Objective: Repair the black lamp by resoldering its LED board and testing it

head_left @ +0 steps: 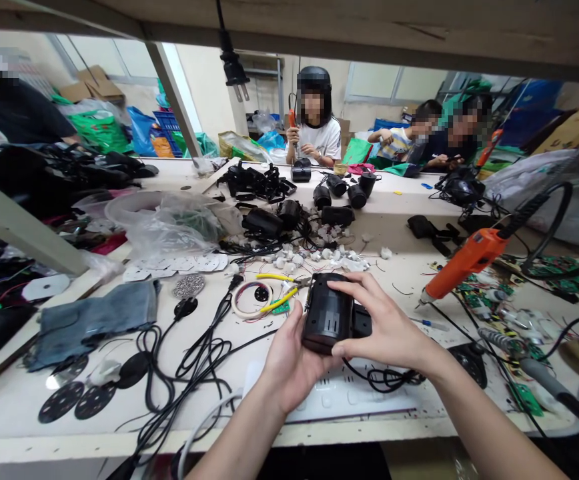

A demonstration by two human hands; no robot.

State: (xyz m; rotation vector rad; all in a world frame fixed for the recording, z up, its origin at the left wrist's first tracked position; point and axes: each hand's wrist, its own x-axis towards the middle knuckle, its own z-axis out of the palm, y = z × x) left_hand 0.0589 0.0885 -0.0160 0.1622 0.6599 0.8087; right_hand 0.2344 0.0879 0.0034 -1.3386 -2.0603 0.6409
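We hold a black, rounded plastic housing with both hands above the near edge of the white worktop, roughly at its middle. Our left hand cups the housing from below and behind, its fingers curled closed around the underside. Our right hand clasps it from the right, thumb on the near side and fingers bent over the top (the fingertips rest on the ribbed upper face). A black cable trails from the housing down onto a white power strip lying just under our hands. Just beyond the housing lie yellow-handled pliers and a white ring. An orange electric screwdriver hangs on a cord near the right edge. Loose black cords sprawl toward the near left corner, beside black perforated discs. Other people sit at the far edge.
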